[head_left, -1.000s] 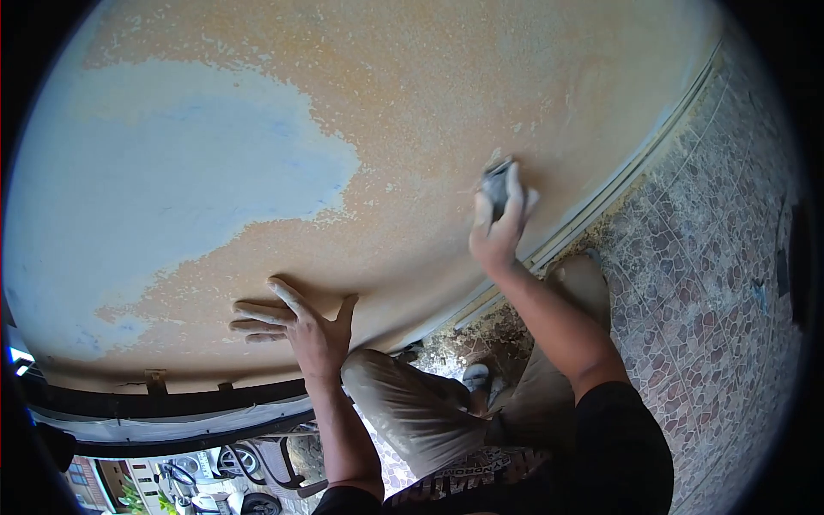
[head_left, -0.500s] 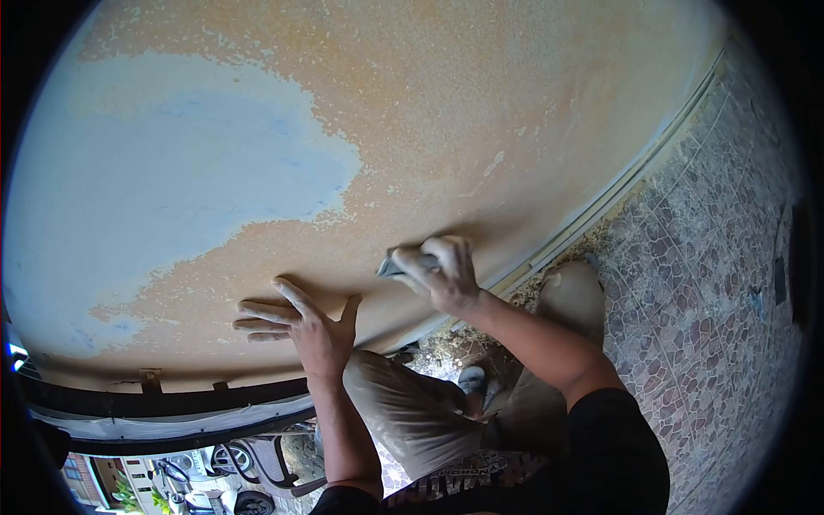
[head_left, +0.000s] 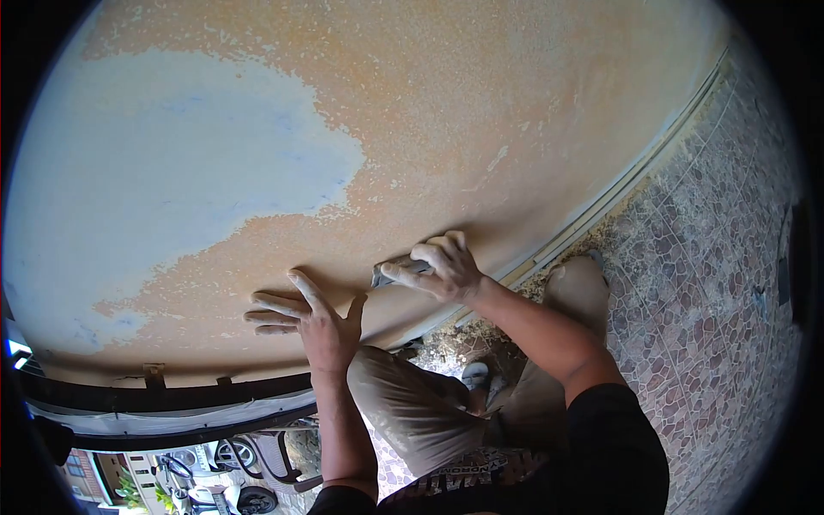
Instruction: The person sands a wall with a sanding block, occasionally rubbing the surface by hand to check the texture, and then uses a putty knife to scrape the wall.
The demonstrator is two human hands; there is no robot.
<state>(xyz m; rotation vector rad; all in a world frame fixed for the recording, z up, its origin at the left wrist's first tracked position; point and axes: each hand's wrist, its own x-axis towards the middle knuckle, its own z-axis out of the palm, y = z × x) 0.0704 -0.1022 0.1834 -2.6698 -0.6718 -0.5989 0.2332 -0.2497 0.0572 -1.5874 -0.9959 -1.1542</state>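
Note:
A large wall (head_left: 446,112) fills the upper view, its peach paint patchy beside a smooth pale blue-white area (head_left: 180,163). My left hand (head_left: 326,330) lies against the peach surface with its fingers spread, holding nothing. To its right, my right hand (head_left: 446,270) presses a folded grey sheet that looks like sandpaper (head_left: 384,274) onto the wall. The fingers cover much of the sheet, and its left end sticks out. Pale dust coats the fingers of both hands.
Stone-patterned tiles (head_left: 678,343) run along the wall's base strip (head_left: 592,215), with pale dust and crumbs scattered there. My bent knees (head_left: 575,287) are close to the wall. A chair (head_left: 275,459) and parked motorcycles (head_left: 206,498) stand beyond the wall's end at lower left.
My right hand has shifted slightly on the wall with the sandpaper and now shows less blur. My left hand has slid a little to the right, fingers still spread.

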